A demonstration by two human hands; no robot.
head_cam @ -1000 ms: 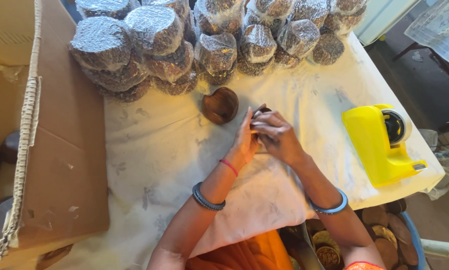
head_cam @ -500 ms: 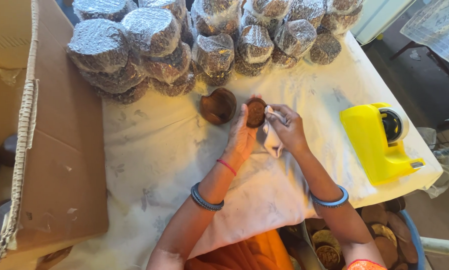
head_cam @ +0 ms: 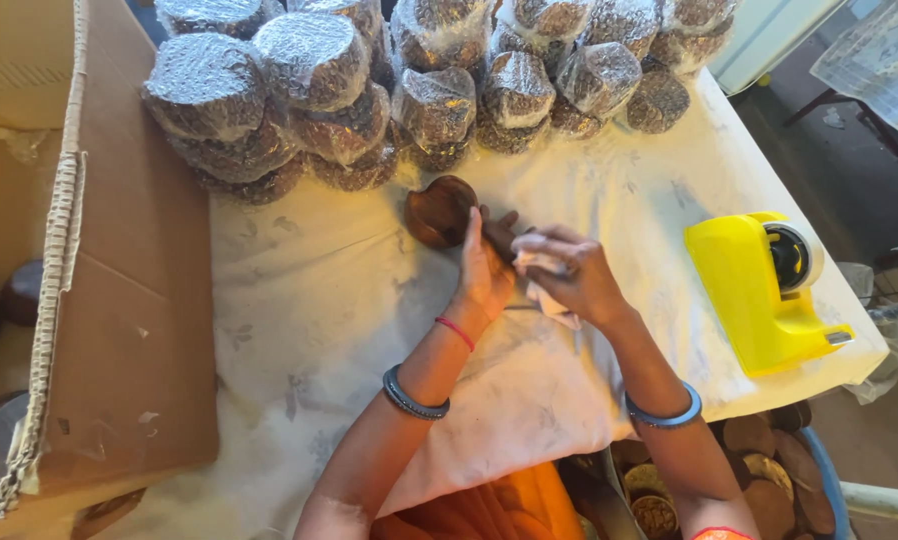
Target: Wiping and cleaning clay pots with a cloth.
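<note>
Small dark brown piece [head_cam: 500, 237] mostly hidden between the hands, lying on the white cloth [head_cam: 319, 300] beside a brown bowl [head_cam: 439, 210]. Left hand [head_cam: 484, 268] is cupping it, fingers loosely curled. Right hand [head_cam: 569, 272] is pinching clear wrap [head_cam: 547, 290]; grip detail unclear.
</note>
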